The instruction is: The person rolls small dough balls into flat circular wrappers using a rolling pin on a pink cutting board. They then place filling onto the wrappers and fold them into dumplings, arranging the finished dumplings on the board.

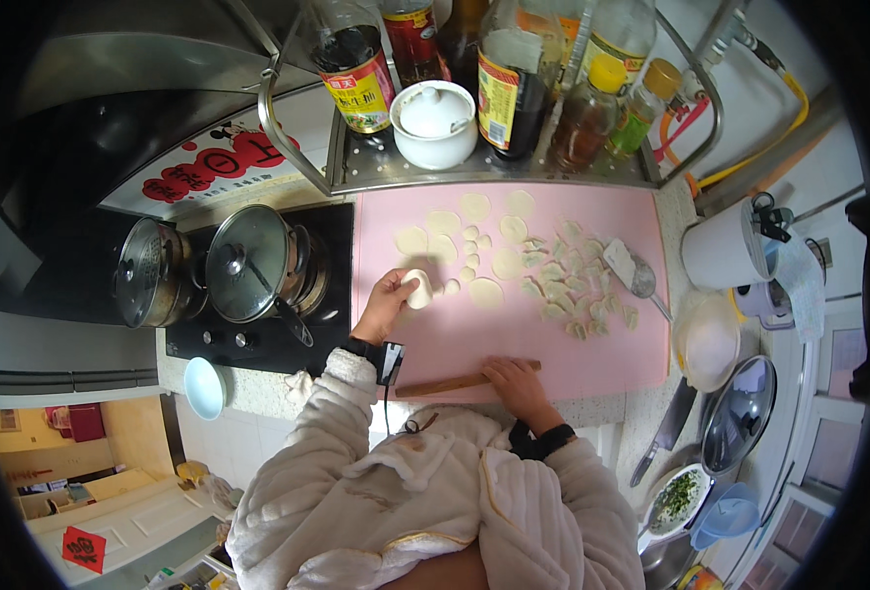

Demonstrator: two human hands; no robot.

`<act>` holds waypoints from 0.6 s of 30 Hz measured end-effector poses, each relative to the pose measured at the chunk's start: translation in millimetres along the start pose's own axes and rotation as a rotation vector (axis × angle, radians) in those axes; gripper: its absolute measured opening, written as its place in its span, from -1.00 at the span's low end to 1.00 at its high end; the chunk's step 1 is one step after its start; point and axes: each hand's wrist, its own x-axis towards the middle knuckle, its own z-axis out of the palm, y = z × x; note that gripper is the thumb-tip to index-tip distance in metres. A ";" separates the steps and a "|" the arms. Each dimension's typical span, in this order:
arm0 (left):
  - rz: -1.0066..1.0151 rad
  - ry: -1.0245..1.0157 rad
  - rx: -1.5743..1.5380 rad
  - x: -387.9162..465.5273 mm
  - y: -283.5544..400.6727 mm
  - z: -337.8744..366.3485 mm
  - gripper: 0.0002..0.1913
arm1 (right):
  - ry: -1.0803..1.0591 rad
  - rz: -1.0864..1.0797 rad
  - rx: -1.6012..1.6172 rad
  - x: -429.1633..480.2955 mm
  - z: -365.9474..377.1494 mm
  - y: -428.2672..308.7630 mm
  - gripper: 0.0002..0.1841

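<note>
My left hand [385, 300] pinches a small dough wrapper [418, 289] above the left part of a pink silicone mat [450, 346]. Near the mat's front edge, my right hand [517, 385] rests on the right end of a wooden rolling pin [435, 386]. Flat round dough wrappers [486, 292] and several small dough pieces [471, 260] lie beyond my hands. Folded dumplings [576, 284] cover the mat's right part, with a metal scoop of flour [632, 271] beside them.
Lidded pots [249, 258] stand on the black cooktop at left, a pale blue bowl [205, 389] at its front. Overhead, a metal rack [494, 177] holds sauce bottles and a white lidded jar [433, 125]. A cleaver [665, 431] and a dish of chopped greens [676, 499] are at right.
</note>
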 end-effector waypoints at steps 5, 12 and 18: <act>0.222 0.176 -0.081 29.2 -2.2 -36.1 -0.75 | 0.020 0.012 0.032 4.7 -4.1 1.0 -0.60; 0.641 0.644 0.938 4.4 -32.4 -47.8 -0.74 | 0.007 0.029 0.040 9.5 -7.9 0.8 -0.60; 0.866 0.335 1.219 9.8 -30.9 22.6 -0.73 | 0.028 -0.010 0.025 9.6 -10.7 3.7 -0.60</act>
